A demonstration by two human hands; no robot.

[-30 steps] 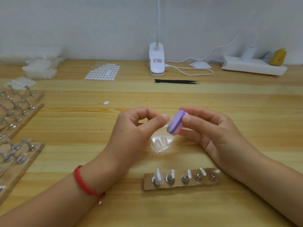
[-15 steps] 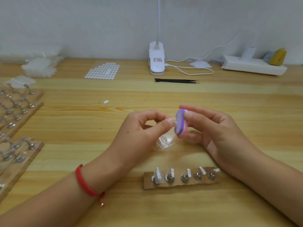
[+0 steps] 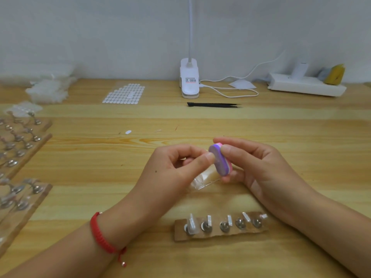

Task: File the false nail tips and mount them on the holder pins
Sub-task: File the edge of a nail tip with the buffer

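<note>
As fingers pinch it, file touches left thumb.

A white clip lamp stands at the back of a wooden desk, black tweezers lying just before it, a white power strip to its right.

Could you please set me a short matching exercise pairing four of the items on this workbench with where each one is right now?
Items
1. purple and pink oval nail file block
2. black tweezers
3. red braided cord bracelet
4. brown wooden holder strip with five metal pins

Places
A. around the left wrist
B. flat in front of the white clip lamp base
C. pinched in the right hand
D. on the wooden table, nearest the person

Pairs: 1-C, 2-B, 3-A, 4-D
</note>
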